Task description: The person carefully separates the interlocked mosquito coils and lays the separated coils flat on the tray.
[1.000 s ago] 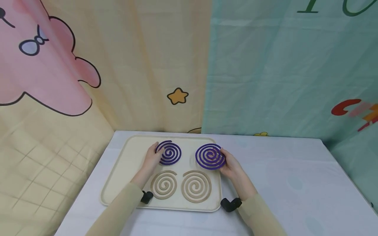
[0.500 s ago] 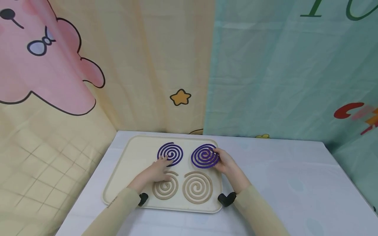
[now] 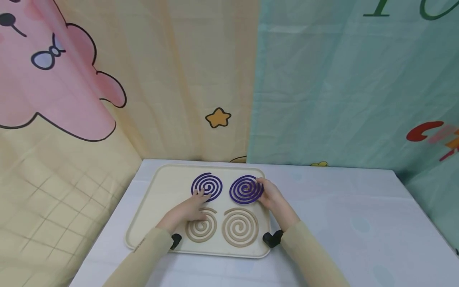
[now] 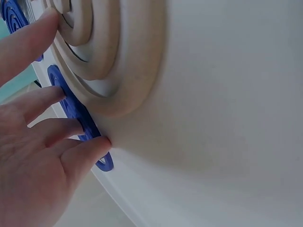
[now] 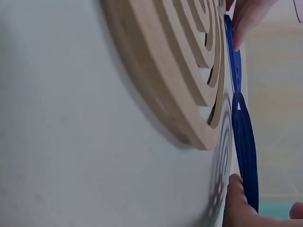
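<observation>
Two purple-blue mosquito coils are at the back of a cream tray [image 3: 161, 191]. My left hand [image 3: 188, 208] has its fingers spread, with fingertips on the near edge of the left purple coil [image 3: 207, 187]. Its thumb reaches over the left tan coil [image 3: 201, 237]. In the head view my right hand [image 3: 271, 194] pinches the right edge of the other purple coil [image 3: 246, 189]. The right wrist view has this coil [image 5: 247, 151] tilted above the tray, its spiral shadow beneath. The right tan coil [image 3: 240, 227] lies flat in front of it.
The tray stands on a white-covered table [image 3: 333, 215], whose surface extends to the right. Printed curtains [image 3: 193, 79] hang along the table's back edge and at both sides. A dark wrist mount [image 3: 272, 239] sits at the right sleeve.
My left hand has gone from gripping the left purple coil's left side to resting spread fingers on its near edge. My right hand has brought its coil leftward, closer to the other.
</observation>
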Tool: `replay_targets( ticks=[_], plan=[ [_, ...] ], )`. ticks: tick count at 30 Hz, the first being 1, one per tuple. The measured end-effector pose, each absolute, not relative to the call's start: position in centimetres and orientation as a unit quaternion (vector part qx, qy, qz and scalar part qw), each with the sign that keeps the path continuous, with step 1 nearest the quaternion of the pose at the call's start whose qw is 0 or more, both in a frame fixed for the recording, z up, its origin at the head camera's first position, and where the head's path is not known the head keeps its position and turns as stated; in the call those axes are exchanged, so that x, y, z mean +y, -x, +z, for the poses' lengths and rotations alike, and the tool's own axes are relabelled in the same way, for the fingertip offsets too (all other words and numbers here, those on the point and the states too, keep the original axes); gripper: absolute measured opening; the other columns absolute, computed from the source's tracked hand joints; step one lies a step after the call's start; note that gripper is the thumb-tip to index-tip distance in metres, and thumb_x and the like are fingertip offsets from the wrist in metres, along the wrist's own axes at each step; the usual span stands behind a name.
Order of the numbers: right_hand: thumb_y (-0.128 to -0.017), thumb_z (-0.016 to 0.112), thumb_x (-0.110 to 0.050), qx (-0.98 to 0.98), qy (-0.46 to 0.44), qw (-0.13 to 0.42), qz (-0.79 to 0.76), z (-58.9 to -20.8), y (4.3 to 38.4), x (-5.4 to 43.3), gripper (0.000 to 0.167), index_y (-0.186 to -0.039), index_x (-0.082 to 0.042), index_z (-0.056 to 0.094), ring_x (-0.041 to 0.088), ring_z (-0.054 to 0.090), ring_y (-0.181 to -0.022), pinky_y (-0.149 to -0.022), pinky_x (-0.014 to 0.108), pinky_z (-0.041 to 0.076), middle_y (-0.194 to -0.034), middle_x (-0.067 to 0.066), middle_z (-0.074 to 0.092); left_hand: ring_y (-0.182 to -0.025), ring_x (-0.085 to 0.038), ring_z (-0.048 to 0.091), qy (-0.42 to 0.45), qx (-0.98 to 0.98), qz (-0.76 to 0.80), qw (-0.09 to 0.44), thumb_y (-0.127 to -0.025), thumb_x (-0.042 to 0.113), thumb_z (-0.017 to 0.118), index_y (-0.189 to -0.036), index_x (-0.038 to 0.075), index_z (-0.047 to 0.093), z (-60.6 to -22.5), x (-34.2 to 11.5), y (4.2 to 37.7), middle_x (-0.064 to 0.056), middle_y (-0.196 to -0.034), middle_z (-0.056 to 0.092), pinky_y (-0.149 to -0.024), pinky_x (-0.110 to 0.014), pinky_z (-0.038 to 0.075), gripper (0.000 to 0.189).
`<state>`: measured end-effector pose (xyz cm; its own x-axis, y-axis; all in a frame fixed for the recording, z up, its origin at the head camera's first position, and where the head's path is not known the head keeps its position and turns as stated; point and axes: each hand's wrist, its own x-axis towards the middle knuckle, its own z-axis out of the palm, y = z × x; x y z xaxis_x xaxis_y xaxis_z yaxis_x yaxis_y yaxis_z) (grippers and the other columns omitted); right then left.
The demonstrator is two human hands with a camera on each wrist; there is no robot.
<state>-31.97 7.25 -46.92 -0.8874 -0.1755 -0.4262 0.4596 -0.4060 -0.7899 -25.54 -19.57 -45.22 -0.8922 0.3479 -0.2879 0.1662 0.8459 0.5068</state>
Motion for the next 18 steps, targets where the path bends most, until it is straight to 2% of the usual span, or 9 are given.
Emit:
replay_targets(
  ticks=[2,3,5,8,9,13,16,18],
  plan=[
    [-0.101,0.04,-0.012,0.536,-0.135,0.169,-0.816,-46.8,32.3,7.1,0.018,-0.113,0.0,0.046,0.003,0.059,-0.08,-0.08,0.017,0.051,-0.089,-0.003,0.057,-0.145,-0.056,0.006,-0.136,0.94,0.251,0.187,-0.082,0.008,0.077,-0.147,-0.004,0.039,-45.1,-19.7,25.6,-0.035,-0.157,0.015,-0.113,-0.066,0.024,0.076],
    [-0.101,0.041,-0.012,0.555,-0.129,0.159,-0.806,-46.6,32.4,7.1,0.025,-0.121,0.003,0.045,0.006,0.062,-0.092,-0.09,0.019,0.051,-0.099,0.003,0.06,-0.145,-0.055,0.005,-0.136,0.939,0.253,0.187,-0.082,0.008,0.077,-0.147,-0.003,0.039,-45.1,-19.7,25.6,-0.034,-0.158,0.014,-0.113,-0.066,0.024,0.076],
    [-0.1,0.044,-0.012,0.614,-0.125,0.14,-0.767,-46.5,32.2,7.0,0.04,-0.136,0.006,0.04,0.018,0.058,-0.117,-0.107,0.029,0.044,-0.123,0.016,0.057,-0.145,-0.055,0.005,-0.137,0.938,0.255,0.19,-0.082,0.009,0.076,-0.147,-0.003,0.039,-45.3,-19.8,25.4,-0.034,-0.158,0.014,-0.113,-0.066,0.024,0.076],
    [-0.099,0.047,-0.015,0.721,-0.1,0.109,-0.677,-46.1,31.6,6.8,0.056,-0.148,0.007,0.03,0.036,0.032,-0.144,-0.121,0.045,0.025,-0.153,0.027,0.034,-0.146,-0.054,0.005,-0.135,0.939,0.255,0.189,-0.083,0.009,0.076,-0.148,-0.001,0.038,-45.5,-19.8,25.2,-0.032,-0.159,0.014,-0.113,-0.066,0.025,0.076],
    [-0.099,0.048,-0.016,0.757,-0.086,0.098,-0.64,-46.0,31.4,6.7,0.058,-0.149,0.006,0.029,0.039,0.024,-0.147,-0.122,0.049,0.021,-0.157,0.027,0.027,-0.146,-0.054,0.006,-0.134,0.939,0.253,0.188,-0.083,0.009,0.076,-0.148,-0.001,0.038,-45.5,-19.8,25.2,-0.032,-0.159,0.014,-0.113,-0.066,0.025,0.076],
    [-0.097,0.053,-0.017,0.86,-0.012,0.073,-0.505,-45.6,30.3,6.3,0.051,-0.143,0.005,0.043,0.044,0.035,-0.14,-0.117,0.054,0.03,-0.15,0.028,0.04,-0.146,-0.053,0.005,-0.13,0.94,0.254,0.187,-0.083,0.009,0.075,-0.149,0.0,0.037,-45.4,-19.8,25.4,-0.03,-0.159,0.014,-0.113,-0.067,0.025,0.077],
    [-0.096,0.059,-0.015,0.898,0.066,0.082,-0.428,-45.6,29.5,5.9,0.047,-0.137,0.005,0.051,0.045,0.039,-0.138,-0.114,0.055,0.033,-0.146,0.028,0.045,-0.146,-0.053,0.005,-0.132,0.94,0.253,0.188,-0.083,0.009,0.075,-0.149,0.0,0.037,-45.4,-19.9,25.4,-0.031,-0.159,0.013,-0.113,-0.066,0.025,0.077],
    [-0.094,0.062,-0.016,0.908,0.112,0.107,-0.389,-45.6,29.1,5.7,0.048,-0.137,0.003,0.053,0.046,0.037,-0.139,-0.115,0.057,0.031,-0.148,0.027,0.043,-0.146,-0.053,0.005,-0.133,0.94,0.253,0.187,-0.083,0.01,0.075,-0.149,0.0,0.037,-45.3,-20.0,25.4,-0.031,-0.159,0.013,-0.113,-0.066,0.025,0.077]
  ],
)
